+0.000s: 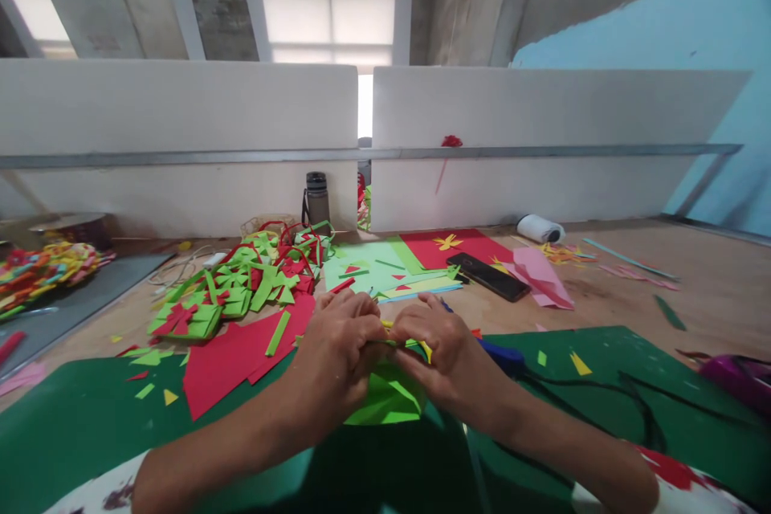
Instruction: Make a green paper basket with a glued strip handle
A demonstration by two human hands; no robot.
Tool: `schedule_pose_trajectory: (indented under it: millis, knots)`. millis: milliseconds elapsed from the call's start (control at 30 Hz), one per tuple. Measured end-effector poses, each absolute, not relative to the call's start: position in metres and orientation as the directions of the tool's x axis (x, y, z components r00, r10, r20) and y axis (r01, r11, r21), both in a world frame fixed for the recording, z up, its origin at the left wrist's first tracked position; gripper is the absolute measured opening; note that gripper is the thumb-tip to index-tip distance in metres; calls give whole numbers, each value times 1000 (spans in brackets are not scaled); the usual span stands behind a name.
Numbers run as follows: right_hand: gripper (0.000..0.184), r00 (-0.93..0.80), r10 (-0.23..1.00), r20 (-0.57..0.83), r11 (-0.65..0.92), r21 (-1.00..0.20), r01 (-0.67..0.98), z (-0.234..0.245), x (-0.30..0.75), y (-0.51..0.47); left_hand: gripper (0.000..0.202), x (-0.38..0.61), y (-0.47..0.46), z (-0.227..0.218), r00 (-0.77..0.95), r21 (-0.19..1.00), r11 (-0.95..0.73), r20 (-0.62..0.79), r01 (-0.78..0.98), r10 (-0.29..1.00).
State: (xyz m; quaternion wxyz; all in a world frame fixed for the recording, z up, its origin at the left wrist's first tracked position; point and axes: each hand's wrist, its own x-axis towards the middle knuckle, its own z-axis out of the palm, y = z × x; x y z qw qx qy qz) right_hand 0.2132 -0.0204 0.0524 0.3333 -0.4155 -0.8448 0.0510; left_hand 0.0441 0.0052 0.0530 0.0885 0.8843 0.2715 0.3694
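Note:
My left hand (340, 349) and my right hand (442, 349) meet at the middle of the table, fingers curled and pinched together on a folded light-green paper piece (385, 401) with a bit of yellow showing between the fingers. Both hands hold it just above a dark green sheet (84, 418). A red sheet (232, 361) lies just left of my left hand. A blue object (503, 355) sits right behind my right wrist.
A heap of green and red paper strips (246, 277) lies to the left. A black phone (487, 275), pink paper (542, 277), a white roll (539, 228) and a dark bottle (316, 199) stand further back before white partitions (181, 136). Colourful scraps (36, 269) fill the far left.

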Motion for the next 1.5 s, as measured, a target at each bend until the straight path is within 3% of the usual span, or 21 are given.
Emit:
schedule_pose_trajectory:
  millis: [300,667,900,1033,1200,1500]
  knots:
    - [15,-392,750,532,632,-404,662,50,210,-21,18,45,4,52,571,384,-844,621,376,537]
    - [17,-393,786,477,601,-446,663,53,213,-23,24,43,3,58,597,257,-855,625,450,502]
    - [20,-437,753,492,632,-355,689,52,213,-24,26,41,9,56,617,217,-858,616,465,490]
    - [21,-473,712,519,662,-272,698,51,213,-24,24,39,8,58,650,303,-857,558,418,515]
    - [21,-539,577,614,753,-142,643,51,213,-23,21,40,3,62,643,402,-846,554,350,529]
    - [20,-561,520,644,799,-134,587,49,212,-23,22,40,3,57,649,411,-849,553,332,522]
